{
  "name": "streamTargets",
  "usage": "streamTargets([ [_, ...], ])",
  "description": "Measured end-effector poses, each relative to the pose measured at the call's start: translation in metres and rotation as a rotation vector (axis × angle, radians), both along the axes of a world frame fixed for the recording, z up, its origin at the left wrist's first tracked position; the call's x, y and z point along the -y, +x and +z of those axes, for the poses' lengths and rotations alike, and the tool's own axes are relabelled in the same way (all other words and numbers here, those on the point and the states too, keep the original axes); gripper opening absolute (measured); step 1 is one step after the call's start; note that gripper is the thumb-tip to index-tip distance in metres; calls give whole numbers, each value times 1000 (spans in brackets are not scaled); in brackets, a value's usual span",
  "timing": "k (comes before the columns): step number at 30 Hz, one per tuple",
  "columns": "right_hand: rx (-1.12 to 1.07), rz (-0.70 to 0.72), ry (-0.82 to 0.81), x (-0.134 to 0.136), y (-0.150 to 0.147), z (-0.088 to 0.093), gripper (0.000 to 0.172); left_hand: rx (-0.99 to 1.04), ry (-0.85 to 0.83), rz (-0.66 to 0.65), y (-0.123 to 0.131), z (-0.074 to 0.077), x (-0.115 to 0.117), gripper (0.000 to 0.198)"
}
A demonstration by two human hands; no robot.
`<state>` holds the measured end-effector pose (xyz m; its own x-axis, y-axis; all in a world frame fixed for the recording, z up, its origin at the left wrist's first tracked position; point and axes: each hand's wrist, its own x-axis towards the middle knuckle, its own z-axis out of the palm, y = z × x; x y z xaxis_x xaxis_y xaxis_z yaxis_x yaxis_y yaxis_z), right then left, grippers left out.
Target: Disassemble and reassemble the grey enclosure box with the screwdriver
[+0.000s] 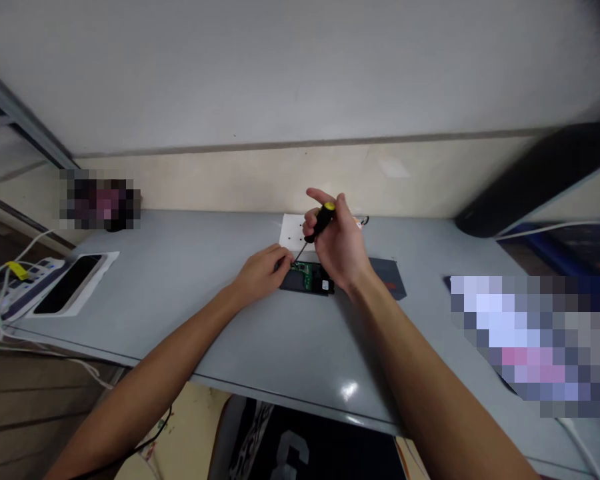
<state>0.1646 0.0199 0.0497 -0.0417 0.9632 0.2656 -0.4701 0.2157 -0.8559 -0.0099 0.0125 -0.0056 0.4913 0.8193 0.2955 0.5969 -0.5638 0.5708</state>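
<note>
A small black device (pixel 307 280) with an exposed green circuit board lies on the grey table (pixel 290 347), near its middle. My right hand (pixel 337 243) is closed round a screwdriver (pixel 319 225) with a black and yellow handle; its tip points down-left onto the board. My left hand (pixel 263 267) rests on the table at the device's left end, fingers curled against its edge and holding it.
A white square plate (pixel 294 230) lies behind the device and a dark flat cover (pixel 391 277) to its right. A black phone in a white tray (pixel 70 283) and a power strip with cables (pixel 25 277) sit at the far left. A dark slanted object (pixel 535 180) stands at the right.
</note>
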Motion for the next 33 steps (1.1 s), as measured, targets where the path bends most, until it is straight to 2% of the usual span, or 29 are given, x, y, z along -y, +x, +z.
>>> streamTargets([
  [3, -11, 68, -7, 3, 2, 2, 39, -8, -6, 12, 0, 0, 0, 25],
  [7, 2, 61, 18, 7, 1, 3, 26, -7, 8, 2, 0, 0, 0, 23],
  [15, -7, 22, 28, 4, -3, 3, 39, -4, 3, 1, -1, -1, -1, 24],
  [19, -45, 82, -15, 2, 0, 3, 41, -7, -1, 7, 0, -1, 0, 24],
  [27, 61, -34, -6, 4, -1, 1, 25, 0, 1, 0, -1, 0, 1, 23],
  [29, 69, -29, -18, 5, -2, 1, 22, 0, 0, 0, -1, 0, 1, 23],
  [33, -59, 37, -28, 3, 1, 3, 19, -15, 1, 17, 0, 0, 1, 24],
])
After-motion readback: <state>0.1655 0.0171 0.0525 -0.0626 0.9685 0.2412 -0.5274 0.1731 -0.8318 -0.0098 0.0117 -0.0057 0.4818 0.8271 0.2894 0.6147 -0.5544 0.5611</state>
